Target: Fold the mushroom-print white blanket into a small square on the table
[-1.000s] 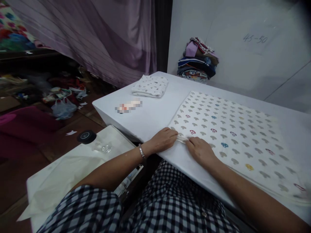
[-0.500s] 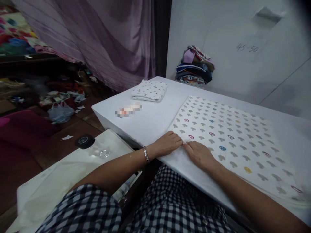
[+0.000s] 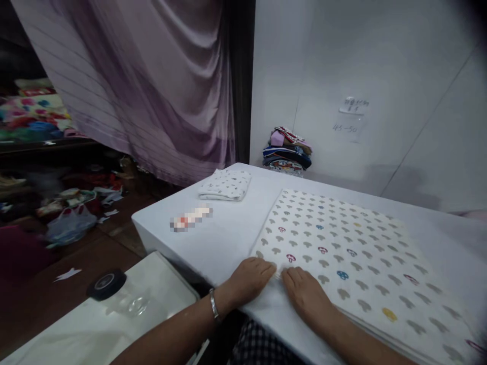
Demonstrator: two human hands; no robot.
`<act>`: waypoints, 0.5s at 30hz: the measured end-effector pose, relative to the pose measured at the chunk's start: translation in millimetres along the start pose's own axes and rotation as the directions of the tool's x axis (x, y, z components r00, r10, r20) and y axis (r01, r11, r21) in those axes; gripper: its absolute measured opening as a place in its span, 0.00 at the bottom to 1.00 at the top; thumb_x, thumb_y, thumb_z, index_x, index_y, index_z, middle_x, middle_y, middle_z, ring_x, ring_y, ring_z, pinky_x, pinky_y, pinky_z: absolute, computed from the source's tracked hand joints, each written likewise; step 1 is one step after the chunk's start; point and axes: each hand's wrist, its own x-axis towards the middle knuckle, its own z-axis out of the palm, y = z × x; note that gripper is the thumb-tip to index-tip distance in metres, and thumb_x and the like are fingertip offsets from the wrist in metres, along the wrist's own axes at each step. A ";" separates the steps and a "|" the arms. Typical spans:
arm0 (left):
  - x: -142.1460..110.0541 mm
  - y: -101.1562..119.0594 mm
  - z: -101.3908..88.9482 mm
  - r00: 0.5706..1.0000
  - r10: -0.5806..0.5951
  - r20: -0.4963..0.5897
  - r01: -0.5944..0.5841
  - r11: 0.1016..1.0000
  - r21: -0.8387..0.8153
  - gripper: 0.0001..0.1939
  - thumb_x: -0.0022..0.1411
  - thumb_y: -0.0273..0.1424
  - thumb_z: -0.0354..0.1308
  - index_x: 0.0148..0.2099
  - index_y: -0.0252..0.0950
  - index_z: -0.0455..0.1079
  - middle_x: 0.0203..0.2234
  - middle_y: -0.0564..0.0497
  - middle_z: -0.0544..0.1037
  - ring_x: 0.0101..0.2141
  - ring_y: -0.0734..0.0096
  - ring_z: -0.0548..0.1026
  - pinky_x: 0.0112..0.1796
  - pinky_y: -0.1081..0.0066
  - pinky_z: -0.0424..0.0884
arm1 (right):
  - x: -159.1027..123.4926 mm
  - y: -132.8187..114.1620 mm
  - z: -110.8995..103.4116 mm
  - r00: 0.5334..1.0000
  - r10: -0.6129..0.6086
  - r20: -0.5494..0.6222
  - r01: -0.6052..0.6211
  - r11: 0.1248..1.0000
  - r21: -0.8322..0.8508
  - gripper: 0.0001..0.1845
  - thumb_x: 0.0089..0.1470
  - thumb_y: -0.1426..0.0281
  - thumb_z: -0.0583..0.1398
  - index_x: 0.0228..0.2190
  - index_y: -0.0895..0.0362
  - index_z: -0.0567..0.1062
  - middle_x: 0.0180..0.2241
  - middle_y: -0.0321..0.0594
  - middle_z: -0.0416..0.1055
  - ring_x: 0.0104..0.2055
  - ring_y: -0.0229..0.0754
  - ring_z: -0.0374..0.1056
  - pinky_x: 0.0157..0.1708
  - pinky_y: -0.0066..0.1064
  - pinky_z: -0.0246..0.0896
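The spread cloth lay on the right part of the table, the person's left hand at its near left corner, the right hand just beside that, on the near edge. I saw a folded cloth farther back and left on the tabletop. A lower side table stood to the left. Behind hung a curtain; right of it, a clothes stack sat before the wall.
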 end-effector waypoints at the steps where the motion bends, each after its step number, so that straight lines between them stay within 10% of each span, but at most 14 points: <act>1: -1.0 -0.4 1.0 1.000 -0.002 -0.006 0.002 1.000 -0.010 0.12 0.65 0.24 0.48 0.50 0.36 0.65 0.37 0.50 0.76 0.38 0.71 0.73 0.40 0.69 0.68 | -0.5 0.1 0.8 1.000 -0.013 -0.002 0.013 1.000 0.005 0.12 0.54 0.82 0.52 0.38 0.57 0.67 0.35 0.42 0.67 0.35 0.45 0.62 0.33 0.36 0.59; 15: -2.5 -0.4 3.8 0.992 -0.106 -0.070 0.098 0.989 -0.111 0.05 0.60 0.25 0.55 0.38 0.40 0.69 0.30 0.54 0.74 0.33 0.68 0.70 0.37 0.66 0.68 | -8.6 1.0 12.2 0.992 0.093 -0.088 -0.066 0.962 0.266 0.15 0.64 0.71 0.47 0.49 0.49 0.66 0.42 0.38 0.69 0.42 0.42 0.63 0.43 0.35 0.59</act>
